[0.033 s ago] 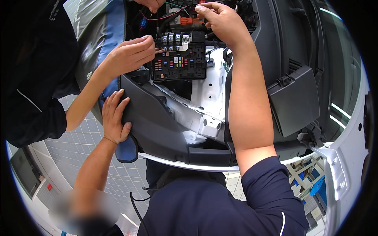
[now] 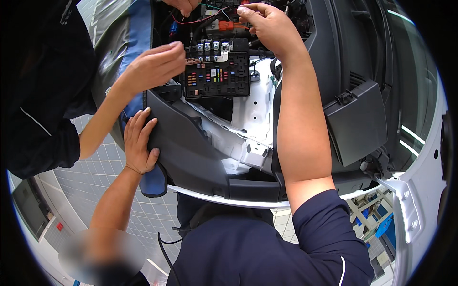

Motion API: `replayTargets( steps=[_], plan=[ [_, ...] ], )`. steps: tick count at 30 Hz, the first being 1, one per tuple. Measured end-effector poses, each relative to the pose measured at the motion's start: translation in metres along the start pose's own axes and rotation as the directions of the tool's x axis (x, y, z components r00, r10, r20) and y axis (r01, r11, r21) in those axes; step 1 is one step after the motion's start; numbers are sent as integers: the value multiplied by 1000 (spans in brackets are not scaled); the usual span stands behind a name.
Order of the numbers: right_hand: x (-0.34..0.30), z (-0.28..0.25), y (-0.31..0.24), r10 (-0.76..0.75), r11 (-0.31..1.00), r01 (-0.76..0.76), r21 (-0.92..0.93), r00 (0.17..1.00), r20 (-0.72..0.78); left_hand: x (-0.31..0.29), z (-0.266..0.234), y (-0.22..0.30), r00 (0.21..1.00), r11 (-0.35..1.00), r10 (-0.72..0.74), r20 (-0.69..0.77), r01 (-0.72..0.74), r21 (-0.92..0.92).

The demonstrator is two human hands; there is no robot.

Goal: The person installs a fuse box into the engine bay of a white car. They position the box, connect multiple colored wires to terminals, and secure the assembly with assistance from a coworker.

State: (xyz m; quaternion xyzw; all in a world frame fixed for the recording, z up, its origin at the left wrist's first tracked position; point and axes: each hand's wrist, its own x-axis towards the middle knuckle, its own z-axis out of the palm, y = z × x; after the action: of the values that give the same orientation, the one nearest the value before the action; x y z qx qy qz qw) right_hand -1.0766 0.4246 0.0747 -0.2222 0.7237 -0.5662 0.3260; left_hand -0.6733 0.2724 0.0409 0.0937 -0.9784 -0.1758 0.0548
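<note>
Engine bay, dark, open [image 2: 300,26]: contains a black rectangular plastic fuse box [image 2: 238,90], an orange plastic connector [image 2: 225,25] above it, a small blue connector [image 2: 172,28] and a thin red wire [image 2: 191,22].

Fuse box, uncovered: contains small blade fuses [image 2: 220,75] in red, orange, blue, yellow and green, one white block [image 2: 213,73], and vacant black sockets. Along its upper edge, a row of bolted silver metal terminals [image 2: 207,46].

Right hand [image 2: 269,24]: raised over the bay, just beside the orange connector. Thumb and forefinger nearly together; cannot tell whether anything is clasped between them.

Left hand [image 2: 138,140]: laid on the edge of the dark grey plastic trim panel [image 2: 183,148], fingers extended, thumb apart, gripping nothing.

Co-worker's lower hand [image 2: 162,62]: at the fuse box's upper left corner, fingertips blurred, hold unclear. Co-worker's upper hand [image 2: 185,5]: partly cut off by the top edge, near the red wire.

Blue fabric cover [image 2: 136,40]: draped along the bay's left side.
</note>
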Motion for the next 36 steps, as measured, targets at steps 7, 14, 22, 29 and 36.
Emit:
replayTargets(
  steps=[7,14,22,29,36],
  plan=[
    [-3,0,-3,29,990,-33,-134,999,-29,0,0,2,1000,1000,-4,-16,4,5],
    [-15,2,-17,37,996,-37,-82,999,9,-1,0,1,1000,1000,-8,-20,8,-13],
    [-12,0,-14,23,994,-20,-103,999,26,-1,1,1,1000,1000,-13,-17,13,-15],
    [-1,0,-1,23,998,-21,-51,999,40,0,1,2,1000,1000,-17,-20,17,-8],
    [-11,1,-11,-24,1000,24,1,997,68,-1,0,1,1000,1000,-16,-16,16,-5]
  ],
)
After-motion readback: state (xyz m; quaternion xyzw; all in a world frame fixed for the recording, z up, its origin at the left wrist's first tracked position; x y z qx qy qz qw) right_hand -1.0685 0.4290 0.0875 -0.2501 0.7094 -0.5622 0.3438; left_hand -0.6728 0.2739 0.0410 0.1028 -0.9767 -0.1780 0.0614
